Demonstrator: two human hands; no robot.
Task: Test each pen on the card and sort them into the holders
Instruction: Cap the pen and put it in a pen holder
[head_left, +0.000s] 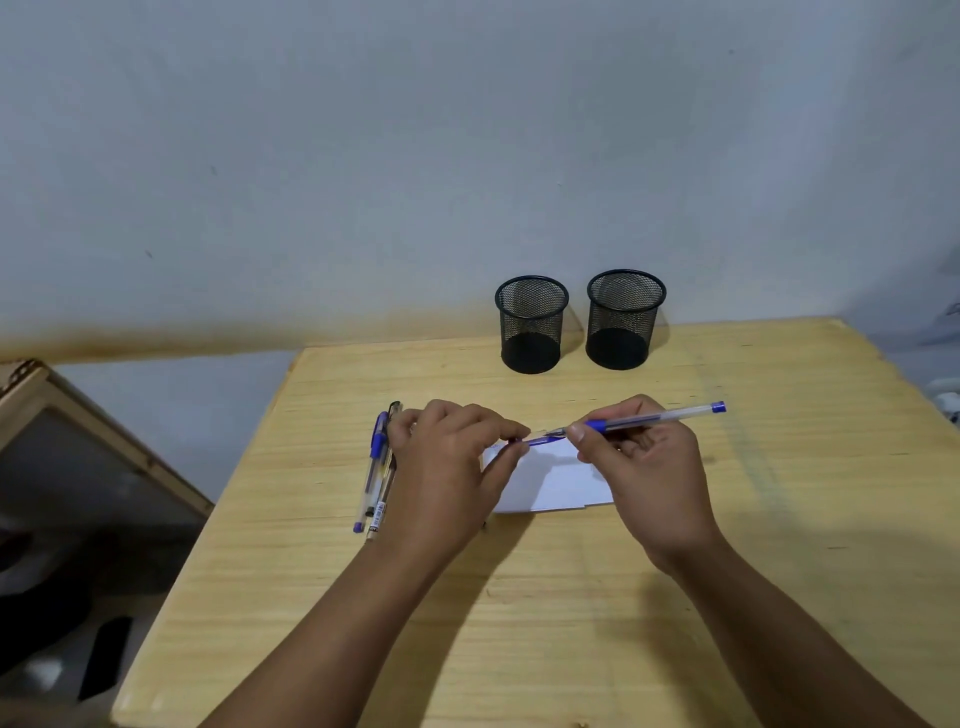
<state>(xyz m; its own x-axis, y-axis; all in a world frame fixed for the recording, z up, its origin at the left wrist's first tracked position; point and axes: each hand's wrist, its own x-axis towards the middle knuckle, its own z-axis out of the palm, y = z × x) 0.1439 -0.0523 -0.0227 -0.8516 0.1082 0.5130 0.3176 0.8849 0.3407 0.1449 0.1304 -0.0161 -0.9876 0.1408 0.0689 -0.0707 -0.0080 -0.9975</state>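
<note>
My right hand (641, 467) grips a clear blue pen (660, 415) above the white card (550, 480), its blue end pointing right. My left hand (447, 462) pinches the pen's blue cap (540, 442) at the tip side, just over the card's top left corner. Several more pens (378, 467) lie in a bunch on the wooden table (519, 597), left of my left hand. Two black mesh holders stand at the back: the left holder (531, 325) and the right holder (625, 318). No pens show inside either.
The table's left edge runs diagonally near the loose pens. A wood-framed panel (78, 441) leans off to the left, below table height. A pale wall rises right behind the holders.
</note>
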